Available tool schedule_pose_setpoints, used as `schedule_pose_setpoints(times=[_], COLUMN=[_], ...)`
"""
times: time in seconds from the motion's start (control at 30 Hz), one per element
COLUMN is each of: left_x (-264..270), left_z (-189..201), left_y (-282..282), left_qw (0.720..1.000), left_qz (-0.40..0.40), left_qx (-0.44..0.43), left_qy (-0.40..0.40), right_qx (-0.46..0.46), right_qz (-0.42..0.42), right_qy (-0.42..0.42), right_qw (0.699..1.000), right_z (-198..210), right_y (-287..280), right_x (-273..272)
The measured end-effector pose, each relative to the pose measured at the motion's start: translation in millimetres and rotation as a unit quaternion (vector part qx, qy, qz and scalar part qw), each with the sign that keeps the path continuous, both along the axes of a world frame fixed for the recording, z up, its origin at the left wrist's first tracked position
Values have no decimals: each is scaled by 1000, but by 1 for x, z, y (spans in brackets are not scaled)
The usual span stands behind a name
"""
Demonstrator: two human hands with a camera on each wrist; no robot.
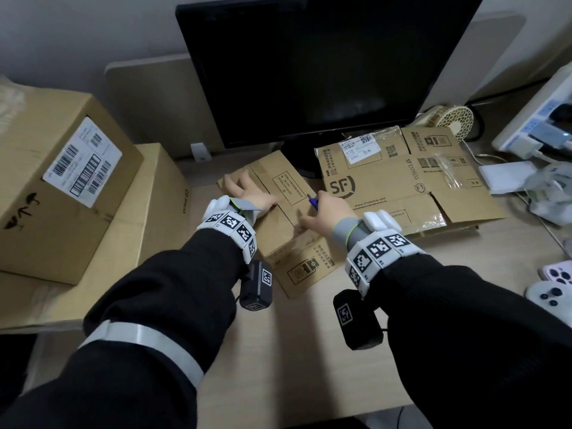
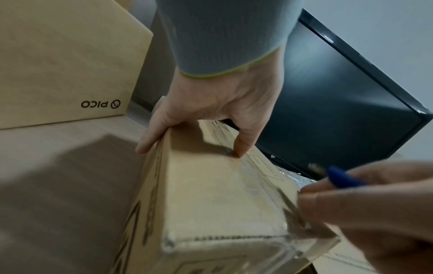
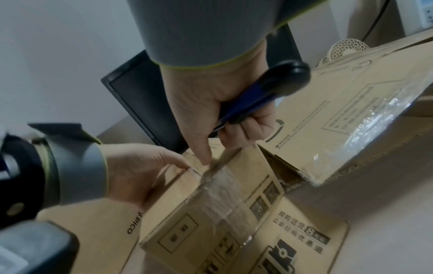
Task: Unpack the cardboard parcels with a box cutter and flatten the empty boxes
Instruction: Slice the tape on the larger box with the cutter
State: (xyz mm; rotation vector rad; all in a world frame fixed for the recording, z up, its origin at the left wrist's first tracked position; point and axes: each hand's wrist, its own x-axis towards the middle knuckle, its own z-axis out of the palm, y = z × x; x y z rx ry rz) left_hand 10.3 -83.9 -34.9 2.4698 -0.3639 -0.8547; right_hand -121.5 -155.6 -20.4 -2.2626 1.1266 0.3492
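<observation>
A small brown cardboard parcel (image 1: 278,230) (image 2: 211,194) (image 3: 211,204) lies on the desk in front of the monitor, with clear tape (image 3: 220,189) along its top seam. My left hand (image 1: 247,193) (image 2: 211,103) (image 3: 136,172) rests on its far left end, fingers spread, thumb pressing the top. My right hand (image 1: 325,212) (image 2: 374,204) (image 3: 211,96) grips a blue box cutter (image 1: 313,202) (image 2: 342,178) (image 3: 253,100) over the parcel's right side. Its index finger points down at the taped seam. The blade tip is hidden. A flattened SF box (image 1: 387,187) (image 3: 351,103) lies to the right.
A black monitor (image 1: 309,66) stands just behind the parcel. At the left a large labelled box (image 1: 62,187) sits on a PICO box (image 1: 161,205). A small fan (image 1: 455,119), a power strip (image 1: 538,125) and a game controller (image 1: 551,295) crowd the right side.
</observation>
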Motion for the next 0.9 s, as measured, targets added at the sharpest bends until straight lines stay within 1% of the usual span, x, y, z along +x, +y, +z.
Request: schedule_pose_setpoints(times=[0.03,0.1,0.23,0.4,0.6,0.67,0.77,0.83,0.9], left_x=[1,1,1,0,-6,-9,-10,-7,0], left_z=[-1,-2,-3,9,27,27,20,22,24], left_y=[-1,-2,-4,-8,-17,-19,-18,-16,-13], left_qw=[1000,1000,999,994,985,985,988,991,995], left_qz=[4,15,34,14,-9,-5,27,31,48], left_qx=[-3,-1,29,106,164,163,140,119,76], left_qy=[2,4,-3,-15,-46,-55,-65,-51,-31], right_qx=[3,7,26,31,24,24,32,35,36], right_qz=[6,6,-26,-31,-28,-31,-34,-35,-31], right_qy=[16,23,-8,-5,-1,2,-1,-2,-2], right_qw=[1000,1000,999,999,999,999,999,999,999], right_z=[-5,-10,-9,-11,-15,-16,-19,-20,-20], right_y=[0,1,2,2,5,7,8,8,7], right_x=[1,1,-2,-2,-2,-2,-1,-1,-2])
